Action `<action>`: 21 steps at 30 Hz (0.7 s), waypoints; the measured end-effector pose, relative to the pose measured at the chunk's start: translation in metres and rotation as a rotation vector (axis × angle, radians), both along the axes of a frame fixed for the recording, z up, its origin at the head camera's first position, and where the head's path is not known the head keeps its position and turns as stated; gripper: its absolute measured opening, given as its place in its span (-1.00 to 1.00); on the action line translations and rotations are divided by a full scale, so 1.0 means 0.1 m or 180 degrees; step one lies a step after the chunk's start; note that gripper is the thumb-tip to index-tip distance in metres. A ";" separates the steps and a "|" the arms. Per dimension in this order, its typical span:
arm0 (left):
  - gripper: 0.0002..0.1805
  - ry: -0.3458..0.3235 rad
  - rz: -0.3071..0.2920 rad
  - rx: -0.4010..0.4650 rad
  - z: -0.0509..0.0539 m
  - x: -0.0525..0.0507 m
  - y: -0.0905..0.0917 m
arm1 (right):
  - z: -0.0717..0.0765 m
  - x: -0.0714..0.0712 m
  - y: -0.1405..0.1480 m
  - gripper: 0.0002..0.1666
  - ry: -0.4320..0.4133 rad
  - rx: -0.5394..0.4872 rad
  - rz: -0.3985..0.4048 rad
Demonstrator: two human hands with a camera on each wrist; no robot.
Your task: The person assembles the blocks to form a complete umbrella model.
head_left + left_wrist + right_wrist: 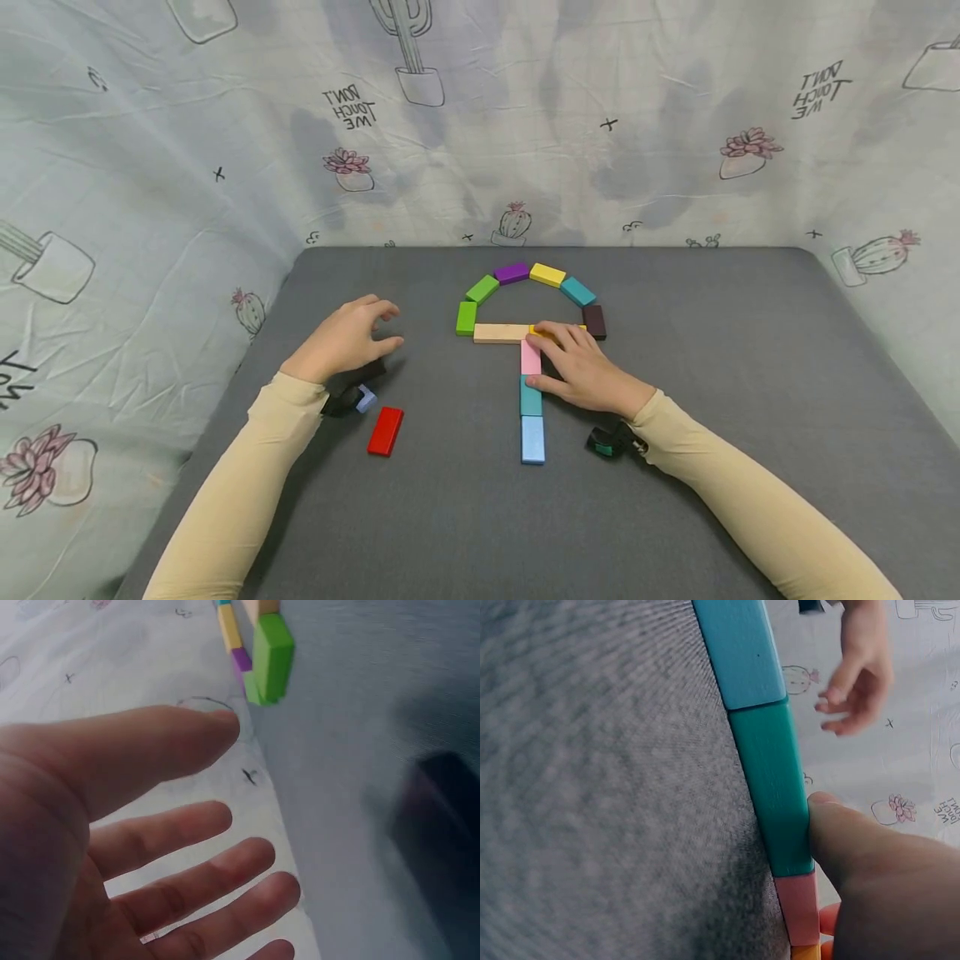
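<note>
Wooden blocks lie in a line on the grey table: a pink block [530, 358], a teal block [531, 396] and a light blue block [532, 440]. My right hand [585, 371] rests over this line, its thumb touching the teal block and its fingers at the pink block and a mostly covered yellow block [536, 330]. A tan block [500, 334] lies crosswise beside that yellow one. My left hand [348, 337] hovers over the table's left side with loosely spread fingers and holds nothing. In the left wrist view, a blurred dark block [442, 832] shows beyond this hand.
An arch of blocks stands behind, from a green block [467, 318] through a purple block [512, 273] to a dark brown block [594, 322]. A red block [386, 432] and a partly hidden blue block [367, 398] lie at left. Patterned cloth [480, 150] hangs around the table.
</note>
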State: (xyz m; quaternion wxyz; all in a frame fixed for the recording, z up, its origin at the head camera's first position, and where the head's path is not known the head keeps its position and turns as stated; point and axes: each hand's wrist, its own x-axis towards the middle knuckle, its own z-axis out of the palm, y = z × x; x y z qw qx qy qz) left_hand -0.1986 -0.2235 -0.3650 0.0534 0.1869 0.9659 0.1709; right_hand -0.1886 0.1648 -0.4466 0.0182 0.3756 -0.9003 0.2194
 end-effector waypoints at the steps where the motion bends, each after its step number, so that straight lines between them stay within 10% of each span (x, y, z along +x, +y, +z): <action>1: -0.49 0.0003 0.0001 0.0004 -0.02 0.05 -0.05 | 0.00 0.00 0.00 -0.23 -0.0006 -0.0002 -0.0002; 9: -0.54 0.0104 0.0007 0.0032 -0.17 0.33 -0.30 | -0.01 -0.01 0.02 -0.22 0.0010 0.0006 -0.0021; 21: -0.55 0.0014 0.0199 -0.0108 -0.28 0.41 -0.36 | -0.02 0.00 0.00 -0.23 -0.0008 0.0008 0.0008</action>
